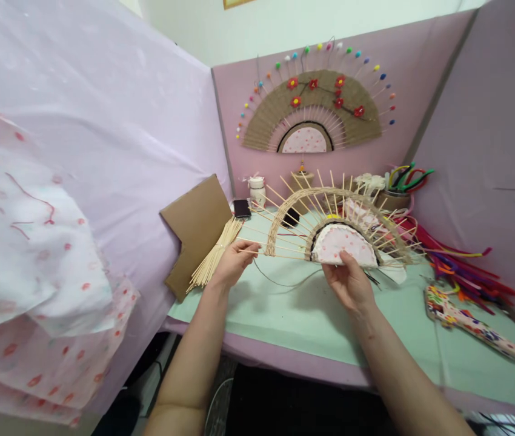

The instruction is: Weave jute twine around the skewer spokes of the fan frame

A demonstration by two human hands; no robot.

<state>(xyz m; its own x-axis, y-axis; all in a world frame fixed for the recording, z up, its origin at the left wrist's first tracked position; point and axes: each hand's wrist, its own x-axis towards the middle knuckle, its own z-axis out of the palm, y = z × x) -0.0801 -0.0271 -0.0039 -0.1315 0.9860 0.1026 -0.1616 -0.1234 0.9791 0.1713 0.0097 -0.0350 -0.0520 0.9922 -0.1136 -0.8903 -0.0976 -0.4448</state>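
Note:
A half-round fan frame of thin wooden sticks (298,212) is held up over the table, with a woven twine band (280,221) arching across the sticks. At its base is a pale half-circle panel (342,242) with pink spots. My right hand (351,281) grips this panel from below, thumb on its front. My left hand (238,261) is closed in a pinch at the left tips of the lowest sticks. From those fingers a loose length of twine (285,284) sags toward the panel. Whether the twine is pinched too, I cannot make out.
A finished fan (314,103) with red flowers and coloured pompoms hangs behind. At left are a stick bundle (214,254) and cardboard (194,227). A patterned glue gun (471,324), pipe cleaners (461,272) and a tool pot (394,198) stand or lie right.

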